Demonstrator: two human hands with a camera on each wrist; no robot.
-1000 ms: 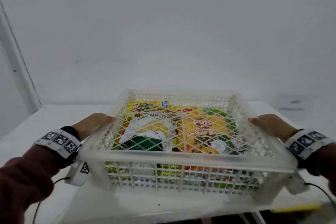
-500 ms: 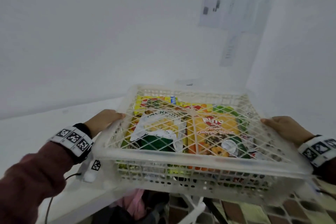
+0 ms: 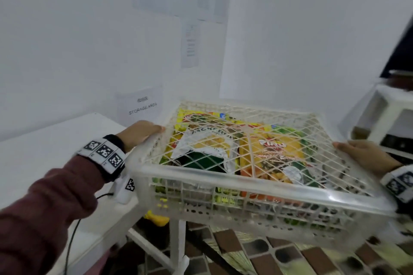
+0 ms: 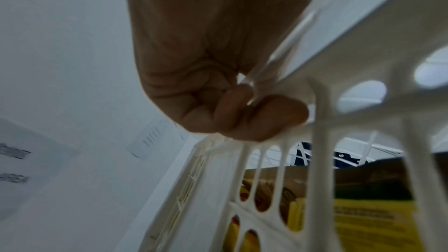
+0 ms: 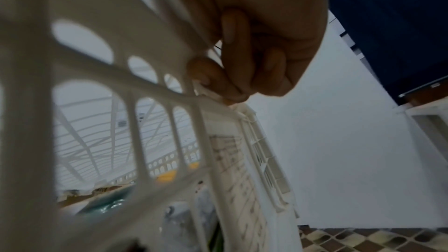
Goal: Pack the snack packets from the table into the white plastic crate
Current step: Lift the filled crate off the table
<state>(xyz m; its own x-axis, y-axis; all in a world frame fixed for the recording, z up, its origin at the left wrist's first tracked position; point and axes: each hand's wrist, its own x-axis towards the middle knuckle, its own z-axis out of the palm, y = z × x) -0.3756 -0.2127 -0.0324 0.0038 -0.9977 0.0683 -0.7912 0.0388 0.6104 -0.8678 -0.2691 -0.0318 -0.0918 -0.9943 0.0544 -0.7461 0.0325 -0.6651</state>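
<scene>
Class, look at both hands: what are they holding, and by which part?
Both hold the white plastic crate: left hand grips its left rim, right hand its right rim, fingers curled under.

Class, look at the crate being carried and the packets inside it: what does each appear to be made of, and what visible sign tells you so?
White crate: seemingly moulded plastic, slightly translucent with a dull sheen; thin lattice lid and slotted walls suggest it.

Snack packets: probably glossy printed film or foil; one shows a silvery crinkled edge.

Left hand and right hand grip the rim.

Soft even light, blurred warped edges
</scene>
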